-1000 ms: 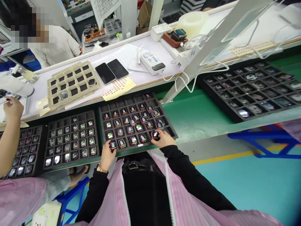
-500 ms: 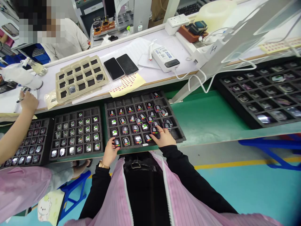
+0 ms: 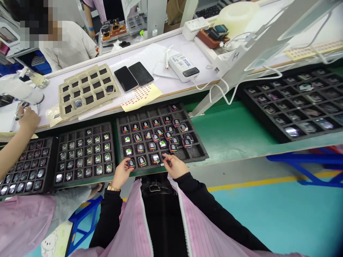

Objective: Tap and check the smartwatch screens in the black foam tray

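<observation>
A dark foam tray [image 3: 193, 151] with square compartments lies in front of me, holding several smartwatches without straps, many with lit screens. At its front left corner, my left hand [image 3: 122, 174] has thumb and fingers closed about a smartwatch [image 3: 131, 163] that sits in its compartment. My right hand [image 3: 176, 167] is at the tray's front row, its fingers pinching the edges of another smartwatch [image 3: 165, 155], which they mostly cover. Between the hands lie a smartwatch with a lit dark screen [image 3: 142, 161] and one with a glaring screen [image 3: 155, 159].
More foam trays of watches stand left [image 3: 114, 157] and right [image 3: 281, 135] on the green bench [image 3: 222, 132]. A beige tray [image 3: 88, 101], two phones [image 3: 125, 79] and a white device [image 3: 184, 67] lie on the shelf behind. A white post [image 3: 214, 89] rises at right. A co-worker's arm [image 3: 16, 146] reaches in from the left.
My right hand has moved left and slightly down, from beside the right-hand watches to one in the front row. My left hand stays at the corner watch. The view has shifted slightly.
</observation>
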The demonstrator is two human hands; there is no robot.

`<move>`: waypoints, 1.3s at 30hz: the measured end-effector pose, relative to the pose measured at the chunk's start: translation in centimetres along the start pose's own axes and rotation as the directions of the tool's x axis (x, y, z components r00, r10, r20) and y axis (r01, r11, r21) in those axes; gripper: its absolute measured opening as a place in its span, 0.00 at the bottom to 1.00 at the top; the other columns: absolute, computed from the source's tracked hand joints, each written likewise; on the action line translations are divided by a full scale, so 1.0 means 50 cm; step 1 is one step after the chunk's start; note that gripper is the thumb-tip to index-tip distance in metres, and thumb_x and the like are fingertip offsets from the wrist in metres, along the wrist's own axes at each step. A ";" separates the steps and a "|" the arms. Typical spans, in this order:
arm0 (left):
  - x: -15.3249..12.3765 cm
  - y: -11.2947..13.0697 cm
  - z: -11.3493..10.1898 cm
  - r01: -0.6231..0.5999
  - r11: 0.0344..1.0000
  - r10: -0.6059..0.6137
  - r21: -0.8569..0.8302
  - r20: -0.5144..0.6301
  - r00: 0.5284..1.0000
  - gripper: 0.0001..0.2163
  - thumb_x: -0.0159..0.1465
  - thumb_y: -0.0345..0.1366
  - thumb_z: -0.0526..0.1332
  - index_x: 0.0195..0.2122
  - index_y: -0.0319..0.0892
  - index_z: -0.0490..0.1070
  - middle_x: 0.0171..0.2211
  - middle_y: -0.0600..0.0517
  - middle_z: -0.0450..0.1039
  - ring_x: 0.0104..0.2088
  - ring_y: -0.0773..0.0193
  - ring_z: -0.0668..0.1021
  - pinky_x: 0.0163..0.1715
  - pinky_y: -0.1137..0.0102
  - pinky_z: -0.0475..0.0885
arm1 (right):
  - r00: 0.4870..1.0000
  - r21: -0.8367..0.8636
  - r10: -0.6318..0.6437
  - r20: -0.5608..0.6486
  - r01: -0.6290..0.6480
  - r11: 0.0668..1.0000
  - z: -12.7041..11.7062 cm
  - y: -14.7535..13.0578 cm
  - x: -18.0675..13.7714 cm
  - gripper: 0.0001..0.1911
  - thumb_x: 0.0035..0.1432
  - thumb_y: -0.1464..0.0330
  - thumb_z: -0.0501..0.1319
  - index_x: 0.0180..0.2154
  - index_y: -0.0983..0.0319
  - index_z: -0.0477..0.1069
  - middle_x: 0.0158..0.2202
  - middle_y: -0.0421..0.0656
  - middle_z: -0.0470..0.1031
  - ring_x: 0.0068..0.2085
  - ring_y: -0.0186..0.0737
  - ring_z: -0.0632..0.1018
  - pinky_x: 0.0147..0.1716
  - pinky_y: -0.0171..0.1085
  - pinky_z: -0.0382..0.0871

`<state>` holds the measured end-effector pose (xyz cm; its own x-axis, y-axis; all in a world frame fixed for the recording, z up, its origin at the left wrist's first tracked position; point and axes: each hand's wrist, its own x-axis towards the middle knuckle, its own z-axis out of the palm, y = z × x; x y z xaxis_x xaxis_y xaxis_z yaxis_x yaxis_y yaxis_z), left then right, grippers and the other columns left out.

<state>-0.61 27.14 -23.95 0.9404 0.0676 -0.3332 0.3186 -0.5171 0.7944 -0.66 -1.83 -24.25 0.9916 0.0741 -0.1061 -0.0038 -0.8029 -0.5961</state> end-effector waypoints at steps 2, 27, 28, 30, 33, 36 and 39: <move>-0.001 0.006 -0.004 -0.015 1.000 0.014 -0.013 -0.021 1.000 0.22 0.52 0.31 0.65 0.50 0.42 0.70 0.30 0.55 0.70 0.27 0.69 0.73 0.29 0.72 0.72 | 1.000 0.003 0.000 0.016 0.000 1.000 -0.001 0.004 -0.003 0.17 0.61 0.66 0.54 0.49 0.60 0.73 0.36 0.41 0.76 0.25 0.35 0.73 0.32 0.36 0.70; -0.065 0.115 0.103 -0.189 0.882 0.274 0.432 -0.143 0.951 0.17 0.63 0.36 0.59 0.54 0.45 0.66 0.50 0.43 0.63 0.53 0.49 0.65 0.53 0.52 0.63 | 0.953 -0.240 0.128 0.276 -0.061 0.969 0.004 -0.116 0.032 0.21 0.61 0.67 0.57 0.56 0.63 0.68 0.53 0.53 0.72 0.44 0.49 0.78 0.39 0.40 0.72; -0.071 0.111 0.108 -0.194 0.882 0.278 0.430 -0.140 0.950 0.15 0.63 0.36 0.59 0.52 0.44 0.67 0.49 0.43 0.63 0.52 0.50 0.66 0.53 0.53 0.64 | 0.952 -0.241 0.129 0.277 -0.061 0.969 0.005 -0.115 0.033 0.21 0.61 0.68 0.57 0.56 0.64 0.67 0.53 0.53 0.72 0.44 0.48 0.79 0.40 0.40 0.72; -0.083 0.098 0.110 -0.208 0.882 0.284 0.423 -0.124 0.951 0.10 0.64 0.36 0.58 0.46 0.44 0.69 0.45 0.45 0.66 0.49 0.52 0.69 0.51 0.55 0.65 | 0.952 -0.236 0.129 0.277 -0.063 0.970 0.005 -0.109 0.035 0.21 0.62 0.69 0.55 0.56 0.63 0.67 0.53 0.53 0.72 0.43 0.47 0.79 0.40 0.40 0.72; -0.097 0.074 0.100 -0.214 0.883 0.279 0.417 -0.103 0.955 0.05 0.64 0.38 0.58 0.40 0.44 0.69 0.39 0.47 0.68 0.44 0.54 0.70 0.47 0.56 0.67 | 0.955 -0.210 0.114 0.273 -0.057 0.976 0.005 -0.091 0.040 0.20 0.63 0.69 0.54 0.55 0.63 0.68 0.51 0.51 0.74 0.43 0.47 0.79 0.42 0.40 0.72; -0.101 0.053 0.087 -0.213 0.887 0.273 0.410 -0.093 0.957 0.04 0.65 0.37 0.58 0.38 0.44 0.68 0.38 0.48 0.68 0.43 0.54 0.70 0.46 0.57 0.67 | 0.964 -0.170 0.076 0.255 -0.033 0.985 0.009 -0.074 0.040 0.18 0.63 0.70 0.54 0.54 0.62 0.71 0.50 0.49 0.76 0.44 0.46 0.79 0.44 0.40 0.72; -0.096 0.042 0.085 -0.220 0.890 0.277 0.399 -0.092 0.956 0.04 0.66 0.37 0.57 0.37 0.45 0.67 0.38 0.49 0.69 0.42 0.55 0.71 0.46 0.59 0.67 | 0.978 -0.120 0.029 0.205 -0.004 0.993 0.015 -0.061 0.031 0.18 0.63 0.69 0.54 0.52 0.61 0.71 0.48 0.48 0.77 0.42 0.44 0.79 0.42 0.38 0.72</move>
<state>-4.93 22.09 -22.84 0.9987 -0.0004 -0.0516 0.0295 -0.8157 0.5778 0.77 1.18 -23.17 0.9436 0.1701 -0.2841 0.0074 -0.8686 -0.4955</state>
